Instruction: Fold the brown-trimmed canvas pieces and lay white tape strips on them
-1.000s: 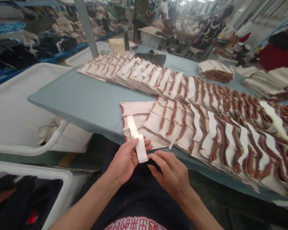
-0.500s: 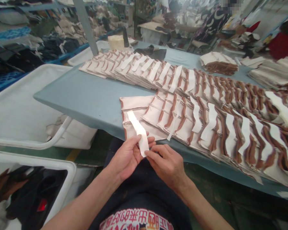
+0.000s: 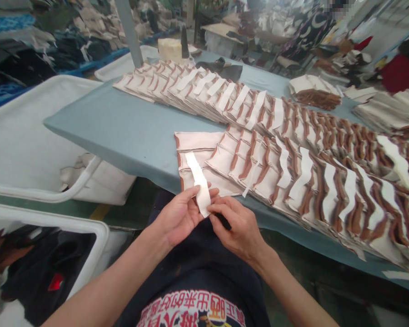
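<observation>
The strip (image 3: 191, 163) lies between the left hand's (image 3: 182, 215) thumb, on top, and its fingers beneath; the strip hides most of those fingers, only their tips showing past its right edge. The right hand (image 3: 236, 229) has thumb and forefinger narrowed together at the strip's lower corner; whether they grip it or only touch it, I cannot tell. Beyond the fingertips, the strip's far end lies over a panel (image 3: 197, 141), its right part covered by overlapping panels (image 3: 266, 175). These run rightward from the fingers, their far end cut off by the frame. Left of the fingers, bare table (image 3: 122, 129) shows; nearer, a bin (image 3: 104, 229) is cut off, its dark cloth (image 3: 51, 259) hard to make out.
</observation>
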A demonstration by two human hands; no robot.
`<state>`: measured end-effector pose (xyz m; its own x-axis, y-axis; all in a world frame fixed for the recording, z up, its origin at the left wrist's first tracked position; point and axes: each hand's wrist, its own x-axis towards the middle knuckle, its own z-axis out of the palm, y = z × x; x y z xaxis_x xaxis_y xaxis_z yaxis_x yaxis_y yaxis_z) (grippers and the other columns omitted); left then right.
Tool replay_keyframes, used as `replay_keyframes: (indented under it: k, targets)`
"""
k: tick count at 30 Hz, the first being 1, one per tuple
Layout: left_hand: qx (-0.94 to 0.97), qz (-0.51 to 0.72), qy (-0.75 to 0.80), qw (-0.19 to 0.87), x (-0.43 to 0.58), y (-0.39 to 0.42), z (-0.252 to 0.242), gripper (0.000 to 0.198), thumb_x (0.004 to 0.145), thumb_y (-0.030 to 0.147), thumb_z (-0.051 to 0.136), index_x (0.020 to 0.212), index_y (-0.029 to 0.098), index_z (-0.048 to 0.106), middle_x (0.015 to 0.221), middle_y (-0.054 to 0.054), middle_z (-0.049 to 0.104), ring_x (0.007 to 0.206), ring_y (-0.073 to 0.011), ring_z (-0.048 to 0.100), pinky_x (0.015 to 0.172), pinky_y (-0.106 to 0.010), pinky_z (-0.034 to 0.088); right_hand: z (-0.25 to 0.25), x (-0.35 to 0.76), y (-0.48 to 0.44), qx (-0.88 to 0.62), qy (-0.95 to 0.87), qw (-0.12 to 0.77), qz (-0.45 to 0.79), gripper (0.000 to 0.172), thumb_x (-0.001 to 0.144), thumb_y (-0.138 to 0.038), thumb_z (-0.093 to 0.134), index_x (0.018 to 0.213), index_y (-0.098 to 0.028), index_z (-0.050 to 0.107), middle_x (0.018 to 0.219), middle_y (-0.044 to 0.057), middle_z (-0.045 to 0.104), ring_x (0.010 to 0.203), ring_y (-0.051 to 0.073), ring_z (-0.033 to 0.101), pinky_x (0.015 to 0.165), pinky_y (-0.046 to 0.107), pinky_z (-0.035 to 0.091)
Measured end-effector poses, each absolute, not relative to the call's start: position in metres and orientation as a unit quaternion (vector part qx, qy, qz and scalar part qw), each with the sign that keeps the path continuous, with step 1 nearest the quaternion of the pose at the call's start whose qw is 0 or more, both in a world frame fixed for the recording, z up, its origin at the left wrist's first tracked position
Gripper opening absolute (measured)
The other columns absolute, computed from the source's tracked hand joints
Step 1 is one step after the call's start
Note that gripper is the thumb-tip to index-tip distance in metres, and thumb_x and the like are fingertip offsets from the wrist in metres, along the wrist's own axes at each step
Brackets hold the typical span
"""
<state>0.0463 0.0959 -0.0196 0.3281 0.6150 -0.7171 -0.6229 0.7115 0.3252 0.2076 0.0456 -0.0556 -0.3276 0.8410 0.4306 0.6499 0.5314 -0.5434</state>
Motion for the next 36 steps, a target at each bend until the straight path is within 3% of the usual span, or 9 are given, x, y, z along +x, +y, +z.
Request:
replay_keyframes:
  k: [4, 12, 23, 28, 31, 36]
  targets:
    - [-0.014, 0.376, 0.424, 0.824, 0.041, 0.1, -0.02, 0.03, 0.105, 0.012, 0.043, 0.1, 0.005, 0.072, 0.089, -0.015, 0.08, 0.073, -0.0198, 0.077, 0.066, -0.029, 0.064, -0.052, 0.209, 0.051, -0.435, -0.837, 0.322, 0.082, 0.019, 0.091, -0.009, 0.061, 0.104, -0.021, 0.065, 0.1, 0.008, 0.075, 0.09, 0.023, 0.071, 0.08, 0.036, 0.059]
    - [0.003, 0.372, 0.418, 0.829, 0.037, 0.097, -0.02, 0.03, 0.106, 0.013, 0.044, 0.103, 0.006, 0.073, 0.091, -0.014, 0.08, 0.072, -0.018, 0.076, 0.062, -0.027, 0.064, -0.051, 0.204, 0.054, -0.437, -0.837, 0.314, 0.104, 0.008, 0.097, -0.015, 0.063, 0.097, -0.021, 0.068, 0.095, 0.007, 0.077, 0.086, 0.022, 0.071, 0.076, 0.034, 0.057]
    - [0.054, 0.349, 0.434, 0.829, 0.037, 0.097, -0.023, 0.032, 0.105, 0.016, 0.044, 0.099, 0.009, 0.075, 0.09, -0.012, 0.081, 0.073, -0.0223, 0.074, 0.064, -0.038, 0.065, -0.051, 0.205, 0.051, -0.504, -0.765, 0.335, 0.221, 0.016, 0.1, -0.019, 0.056, 0.086, -0.023, 0.062, 0.085, 0.003, 0.073, 0.082, 0.02, 0.067, 0.077, 0.032, 0.05]
    - [0.172, 0.396, 0.418, 0.799, 0.039, 0.09, -0.04, 0.02, 0.095, 0.025, 0.065, 0.1, 0.011, 0.078, 0.093, -0.012, 0.082, 0.082, -0.0217, 0.074, 0.077, -0.031, 0.06, -0.044, 0.211, 0.057, -0.555, -0.728, 0.344, 0.21, 0.018, 0.099, -0.022, 0.056, 0.081, -0.023, 0.061, 0.079, 0.002, 0.072, 0.072, 0.018, 0.065, 0.07, 0.03, 0.048]
    - [0.228, 0.415, 0.378, 0.796, 0.039, 0.087, -0.048, 0.027, 0.084, 0.036, 0.08, 0.095, 0.011, 0.079, 0.095, -0.012, 0.081, 0.088, -0.0235, 0.073, 0.081, -0.029, 0.057, -0.041, 0.212, 0.06, -0.56, -0.722, 0.343, 0.218, 0.017, 0.098, -0.022, 0.056, 0.081, -0.023, 0.062, 0.081, 0.002, 0.075, 0.071, 0.018, 0.066, 0.07, 0.03, 0.048]
    - [0.272, 0.379, 0.369, 0.804, 0.033, 0.088, -0.046, 0.036, 0.08, 0.04, 0.085, 0.102, 0.013, 0.077, 0.107, -0.012, 0.079, 0.097, -0.023, 0.071, 0.085, -0.029, 0.056, -0.044, 0.21, 0.06, -0.554, -0.736, 0.334, 0.197, 0.018, 0.098, -0.024, 0.057, 0.081, -0.023, 0.064, 0.075, 0.002, 0.072, 0.068, 0.017, 0.064, 0.066, 0.03, 0.045]
